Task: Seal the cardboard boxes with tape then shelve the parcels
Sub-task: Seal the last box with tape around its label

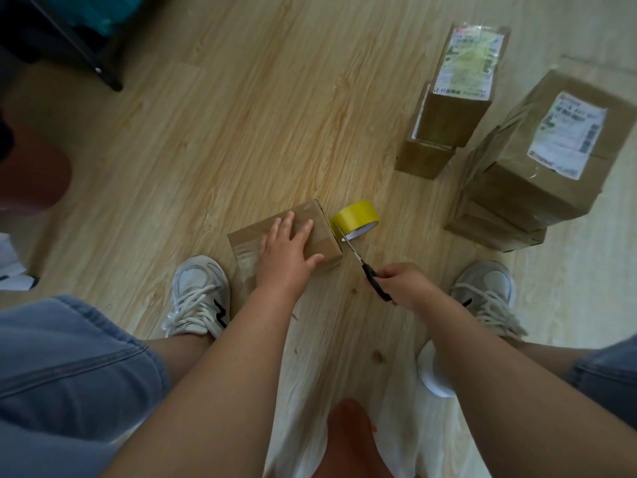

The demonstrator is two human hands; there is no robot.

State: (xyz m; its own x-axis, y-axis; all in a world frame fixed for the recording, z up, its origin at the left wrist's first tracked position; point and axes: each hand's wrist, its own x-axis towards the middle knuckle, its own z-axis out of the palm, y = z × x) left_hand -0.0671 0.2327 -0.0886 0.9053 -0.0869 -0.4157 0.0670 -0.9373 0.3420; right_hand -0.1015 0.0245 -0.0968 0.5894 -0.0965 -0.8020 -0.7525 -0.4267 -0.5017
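Pale wood-look floor (241, 115) fills the view, and everything you need lies on it between your feet. Your box (327, 241) sits just ahead of your left shoe, small and brown, with clear tape shining on its near end. Your left hand (287, 244) lies flat on its top, fingers spread and straight, pressing it down and gripping nothing. Your right hand (403, 282) is curled round the black handles of the scissors (358, 257), whose blades point up into the gap between the box and the yellow tape (356, 215), a roll lying just beside the box's right end. (Whether a strip runs from roll to box is not clear from here.)

Judging by its size, the box should be light and stiff enough to lift one-handed, though plain cardboard under glossy tape can slide on this smooth floor, so keep your palm's weight on it while you cut. When you pick it up, I would take it across the short sides, thumb on one face and fingers on the other, away from fresh tape edges.

To your right, well apart from the box, labelled parcels (537, 167) stand in two stacks.
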